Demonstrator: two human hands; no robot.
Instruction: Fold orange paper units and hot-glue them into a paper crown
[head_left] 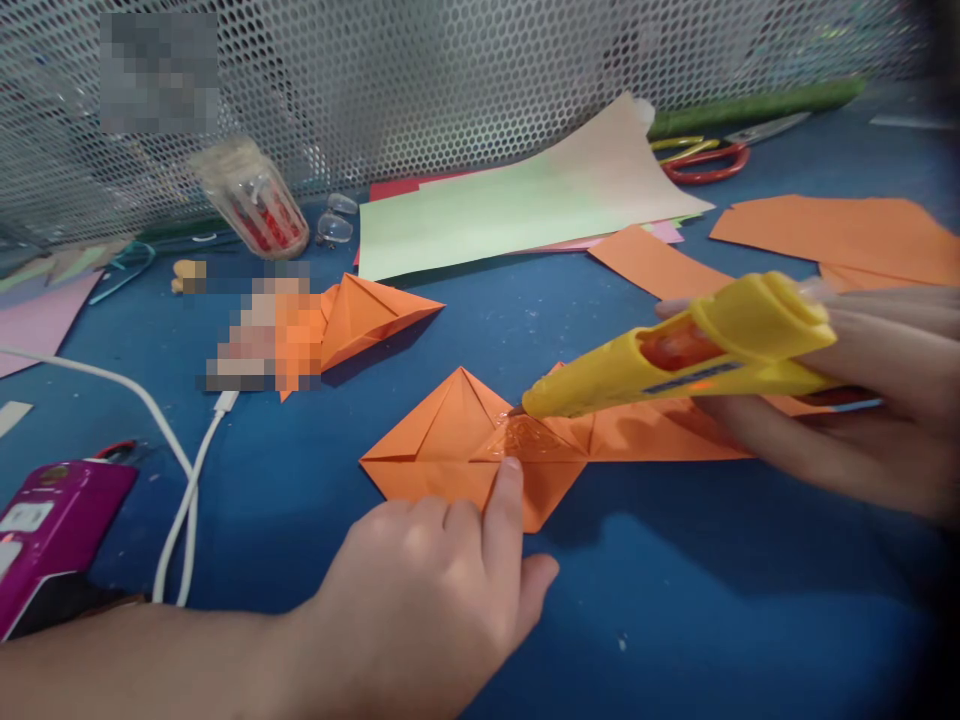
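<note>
The right hand (885, 400) is closed around a yellow glue gun (750, 350), its nozzle at the clear glue (532, 435) on a folded orange paper (442, 430). The left hand (435, 590) presses one index fingertip to that paper, just beside the glue; its other fingers curl under, and I cannot tell whether they hold anything.

The folded paper lies mid-bench, on a blue bench (675, 620). Along the far edge stands a perforated metal panel (420, 90), with a jar (251, 200), a pale green sheet (480, 220) and, toward the far right corner, red-handled scissors (709, 178) before it. A purple device (71, 510) sits toward the left edge.

The left hand reaches in from the near left, palm down; the right comes from the right edge, gun pointing left.
</note>
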